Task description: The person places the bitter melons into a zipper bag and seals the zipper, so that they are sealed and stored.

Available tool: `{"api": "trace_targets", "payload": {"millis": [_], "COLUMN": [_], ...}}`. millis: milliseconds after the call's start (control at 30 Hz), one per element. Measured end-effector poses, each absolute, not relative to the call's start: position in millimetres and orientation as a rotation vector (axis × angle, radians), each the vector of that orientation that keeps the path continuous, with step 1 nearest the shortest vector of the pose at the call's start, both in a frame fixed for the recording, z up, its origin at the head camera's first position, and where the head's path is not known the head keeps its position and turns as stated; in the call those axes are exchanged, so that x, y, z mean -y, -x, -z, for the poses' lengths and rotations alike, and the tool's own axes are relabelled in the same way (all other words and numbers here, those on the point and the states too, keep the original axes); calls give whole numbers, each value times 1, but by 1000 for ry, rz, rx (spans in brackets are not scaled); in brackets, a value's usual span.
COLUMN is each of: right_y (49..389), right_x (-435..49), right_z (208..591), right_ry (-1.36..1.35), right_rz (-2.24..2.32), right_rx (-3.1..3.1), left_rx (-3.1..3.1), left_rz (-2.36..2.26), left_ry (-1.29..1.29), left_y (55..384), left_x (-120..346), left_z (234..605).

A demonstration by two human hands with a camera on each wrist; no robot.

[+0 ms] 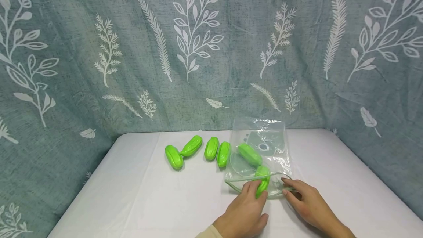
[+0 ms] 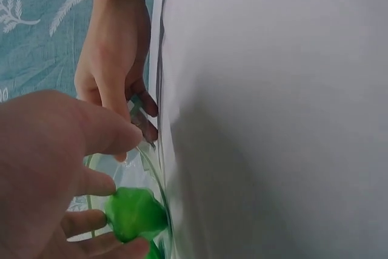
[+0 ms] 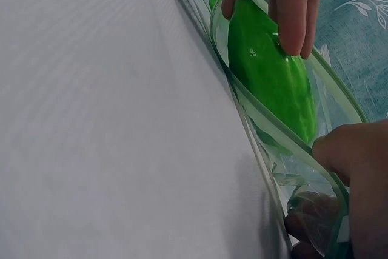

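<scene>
A clear zip bag (image 1: 278, 165) with a green-edged mouth lies flat, its opening toward the person. Inside it rests one glossy, bright green, cucumber-shaped piece (image 1: 249, 154). A second such piece (image 3: 267, 71) slants through the bag's mouth, mostly within the film. My left hand (image 1: 242, 208) reaches in at the mouth, its extended fingers against this second piece on both sides. The left thumb (image 2: 112, 128) stands apart from the piece. My right hand (image 1: 310, 203) pinches the right side of the bag's mouth (image 3: 282, 122), thumb on the rim and fingertips behind the film.
Several more green pieces (image 1: 211, 148) lie left of the bag in a loose row. A white-covered table (image 1: 138, 190) carries everything. Behind and beside it hangs a blue-green curtain (image 1: 244, 94) with white leaf prints.
</scene>
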State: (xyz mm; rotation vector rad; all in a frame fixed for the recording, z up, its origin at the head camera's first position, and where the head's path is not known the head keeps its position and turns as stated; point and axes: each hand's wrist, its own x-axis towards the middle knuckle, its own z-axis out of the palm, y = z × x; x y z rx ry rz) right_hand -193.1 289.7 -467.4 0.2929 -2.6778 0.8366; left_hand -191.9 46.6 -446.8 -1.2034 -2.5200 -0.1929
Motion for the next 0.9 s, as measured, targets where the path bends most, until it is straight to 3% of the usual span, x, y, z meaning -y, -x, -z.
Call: {"api": "trace_targets", "payload": {"millis": [333, 900], "right_y": [194, 193], "right_x": [-291, -292], "right_z": [468, 469], "right_ry": [-296, -319], "right_rz": [-836, -810], "right_rx": [2670, 2646], "left_rx": [2623, 2593], "left_rz": [199, 104], "left_ry": [1161, 1341], "left_y": [191, 183], "left_x": [-55, -31], "left_z": [446, 440]}}
